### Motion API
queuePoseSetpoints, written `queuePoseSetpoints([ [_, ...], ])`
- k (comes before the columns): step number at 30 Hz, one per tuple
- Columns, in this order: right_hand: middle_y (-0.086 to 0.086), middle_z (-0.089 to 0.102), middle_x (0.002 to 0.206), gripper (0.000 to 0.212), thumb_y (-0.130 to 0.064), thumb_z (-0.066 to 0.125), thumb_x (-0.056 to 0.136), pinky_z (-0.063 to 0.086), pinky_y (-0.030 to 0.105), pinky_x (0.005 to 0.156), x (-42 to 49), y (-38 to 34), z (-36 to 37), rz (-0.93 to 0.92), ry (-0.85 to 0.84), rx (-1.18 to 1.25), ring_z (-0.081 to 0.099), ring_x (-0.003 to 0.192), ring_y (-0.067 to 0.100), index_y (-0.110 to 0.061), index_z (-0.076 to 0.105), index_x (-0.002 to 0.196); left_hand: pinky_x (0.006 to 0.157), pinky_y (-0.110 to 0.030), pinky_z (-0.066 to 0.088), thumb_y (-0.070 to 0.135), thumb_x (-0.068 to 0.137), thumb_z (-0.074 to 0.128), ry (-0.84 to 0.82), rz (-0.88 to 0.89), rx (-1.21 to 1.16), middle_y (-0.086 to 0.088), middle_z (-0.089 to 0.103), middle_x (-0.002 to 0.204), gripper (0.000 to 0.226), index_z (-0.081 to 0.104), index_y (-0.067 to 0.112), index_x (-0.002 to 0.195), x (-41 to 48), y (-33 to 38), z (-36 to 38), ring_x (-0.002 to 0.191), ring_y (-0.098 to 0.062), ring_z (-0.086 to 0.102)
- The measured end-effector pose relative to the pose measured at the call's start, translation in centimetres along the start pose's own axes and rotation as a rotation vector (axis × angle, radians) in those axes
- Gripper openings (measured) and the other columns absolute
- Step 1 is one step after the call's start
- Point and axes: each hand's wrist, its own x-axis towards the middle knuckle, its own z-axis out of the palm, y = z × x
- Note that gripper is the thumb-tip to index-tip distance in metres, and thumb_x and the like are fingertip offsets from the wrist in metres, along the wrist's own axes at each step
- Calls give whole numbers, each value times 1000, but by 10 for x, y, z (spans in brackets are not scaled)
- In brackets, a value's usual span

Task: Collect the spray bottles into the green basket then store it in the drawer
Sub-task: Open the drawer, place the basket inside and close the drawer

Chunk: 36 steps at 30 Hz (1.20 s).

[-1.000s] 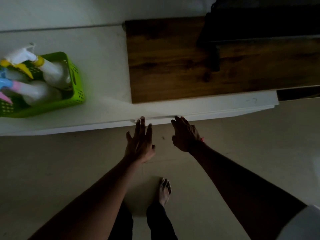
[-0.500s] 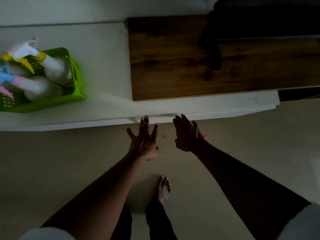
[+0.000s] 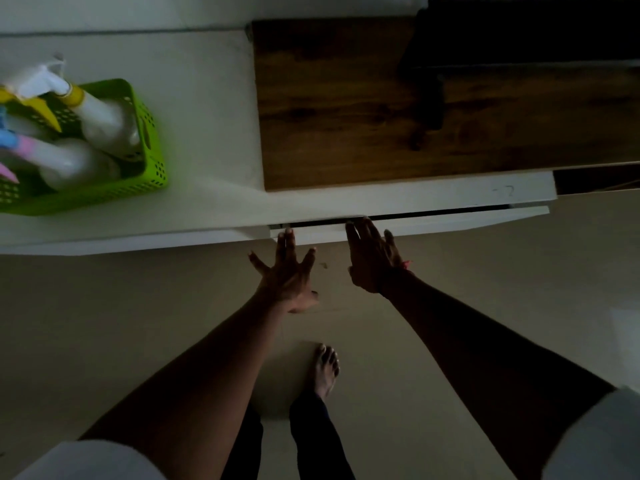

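Green perforated plastic basket point(image 3: 145, 161): sits at the left end of the white cabinet top point(image 3: 207, 133), near its front edge, untouched.
White plastic spray bottles point(image 3: 104, 123): at least 2 lie inside the basket, triggers pointing left; that collecting step looks done.
White flat drawer front point(image 3: 433, 221): just below the top's front edge, pulled out a crack; a dark slit shows along its upper edge.
Left hand point(image 3: 287, 271): fingers spread wide and flat, holding nothing, fingertips touching the drawer front's left end, probably steadying it.
Right hand point(image 3: 372, 258): fingers straight and close together, tips at the slit, seemingly hooking the upper edge since no handle shows; nothing gripped that I can see.
Dark wooden panel point(image 3: 346, 105): lies on the top's right part, behind the drawer.
Step in hand: opening the drawer so the basket can go in.
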Motion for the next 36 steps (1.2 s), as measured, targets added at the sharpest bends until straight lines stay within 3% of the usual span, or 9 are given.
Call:
queuePoseSetpoints([
  [5, 15, -8, 161, 101, -18, 69, 81, 19, 56, 119, -2, -10, 4, 65, -73, 33, -4, 149, 32, -11, -3, 152, 104, -74, -12, 50, 81, 60, 0, 1, 9, -10, -30, 156, 109, -18, 17, 149, -8, -7, -5, 144, -25, -24],
  [12, 15, -6, 161, 98, -14, 68, 83, 20, 51, 120, -19, -15, 15, 77, -132, 35, -2, 149, 33, -10, -1, 152, 106, -72, -10, 49, 81, 59, 100, 40, 8, -6, -2, 161, 104, -10, 16, 151, -22, -16, 4, 149, -23, -1],
  [28, 8, -16, 161, 86, -12, 55, 89, 24, 47, 116, -96, -22, 74, 100, -211, 102, -12, 149, 29, -14, -5, 152, 104, -71, -19, 47, 84, 50, -121, 27, -37, -4, -22, 159, 101, -23, 16, 146, -80, 2, 73, 146, -23, -18],
  [36, 11, -24, 158, 87, -16, 53, 92, 21, 46, 119, -128, -28, 97, 100, -272, 135, -18, 147, 30, -13, -11, 151, 103, -72, -17, 48, 88, 42, -198, 17, -50, -3, -19, 161, 93, -21, 14, 148, -109, 12, 94, 148, -24, -15],
])
